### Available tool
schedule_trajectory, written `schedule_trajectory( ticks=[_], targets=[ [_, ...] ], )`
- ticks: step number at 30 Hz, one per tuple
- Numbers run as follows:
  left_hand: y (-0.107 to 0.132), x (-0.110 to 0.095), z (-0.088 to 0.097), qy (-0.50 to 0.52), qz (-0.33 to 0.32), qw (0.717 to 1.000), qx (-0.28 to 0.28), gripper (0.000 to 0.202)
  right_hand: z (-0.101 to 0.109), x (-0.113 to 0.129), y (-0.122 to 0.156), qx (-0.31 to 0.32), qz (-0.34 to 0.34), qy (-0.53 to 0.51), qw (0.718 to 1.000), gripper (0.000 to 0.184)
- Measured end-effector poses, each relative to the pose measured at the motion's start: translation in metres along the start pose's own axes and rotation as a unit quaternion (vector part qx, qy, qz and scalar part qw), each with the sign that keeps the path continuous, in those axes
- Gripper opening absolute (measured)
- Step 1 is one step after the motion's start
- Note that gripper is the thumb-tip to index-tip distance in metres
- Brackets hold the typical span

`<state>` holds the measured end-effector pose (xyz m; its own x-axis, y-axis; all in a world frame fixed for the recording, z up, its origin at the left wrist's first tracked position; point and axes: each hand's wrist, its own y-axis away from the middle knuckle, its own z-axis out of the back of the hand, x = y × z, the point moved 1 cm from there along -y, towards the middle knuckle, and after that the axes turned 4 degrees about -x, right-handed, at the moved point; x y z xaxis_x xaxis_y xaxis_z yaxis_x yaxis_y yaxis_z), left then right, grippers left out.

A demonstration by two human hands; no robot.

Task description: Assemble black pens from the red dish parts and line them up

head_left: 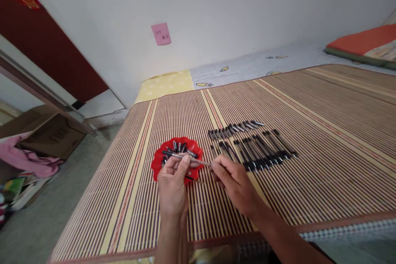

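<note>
My left hand [175,175] is closed around a pen barrel [176,155], its dark end pointing left over the red bowl. A thin pen refill [202,162] runs out of the barrel's right end, and my right hand [227,175] pinches its tip. Below both hands stands the scalloped red bowl [156,159], holding several black and clear pen parts; my left hand hides some of it. Another thin dark stick [194,180] shows at the bowl's front rim. To the right lie a row of short pen parts [235,128] and a row of longer black-ended pens [256,150].
A striped bamboo mat [123,198] covers the bed. Folded orange bedding [361,41] lies at the far right. A pink note [161,34] is stuck to the wall. On the floor at left are a cardboard box [58,140] and pink cloth [34,159].
</note>
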<state>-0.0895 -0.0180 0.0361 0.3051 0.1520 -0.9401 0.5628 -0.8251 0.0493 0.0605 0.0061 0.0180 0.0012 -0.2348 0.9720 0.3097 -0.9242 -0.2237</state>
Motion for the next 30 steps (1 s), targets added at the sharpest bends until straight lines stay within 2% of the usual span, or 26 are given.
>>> schedule_trajectory(
  ticks=[5,9,13,15,18,22,25,27,30],
  targets=[
    [-0.002,0.0,-0.001,0.046,0.016,0.998,-0.04,0.028,-0.013,-0.004,0.003,0.043,-0.058,-0.099,0.992,0.022],
    [-0.002,-0.001,-0.001,0.045,0.016,0.997,-0.053,0.032,-0.024,-0.006,0.008,0.066,-0.095,-0.184,0.976,0.021],
    [0.001,-0.002,-0.003,0.06,0.043,0.995,-0.069,0.034,-0.033,-0.004,0.01,0.069,-0.055,-0.225,0.97,0.025],
    [0.005,-0.003,-0.007,0.076,0.059,0.993,-0.063,0.035,-0.036,-0.002,0.01,0.048,-0.019,-0.214,0.975,0.026],
    [0.009,-0.005,-0.013,0.104,0.095,0.99,-0.027,0.034,-0.038,-0.001,0.009,-0.004,0.04,-0.189,0.981,0.017],
    [0.007,-0.01,-0.01,0.168,0.164,0.972,0.012,0.02,-0.031,-0.001,0.009,-0.079,0.099,-0.129,0.984,0.014],
    [-0.002,-0.015,0.002,0.194,0.223,0.955,0.027,0.005,-0.02,-0.004,0.006,-0.133,0.081,-0.093,0.983,0.014],
    [-0.008,-0.018,0.011,0.183,0.221,0.958,0.017,0.002,-0.01,-0.006,0.001,-0.147,0.046,-0.076,0.985,0.017],
    [-0.01,-0.019,0.015,0.111,0.194,0.974,0.044,0.012,0.004,-0.007,-0.006,-0.148,-0.003,-0.097,0.984,0.021]
  ],
)
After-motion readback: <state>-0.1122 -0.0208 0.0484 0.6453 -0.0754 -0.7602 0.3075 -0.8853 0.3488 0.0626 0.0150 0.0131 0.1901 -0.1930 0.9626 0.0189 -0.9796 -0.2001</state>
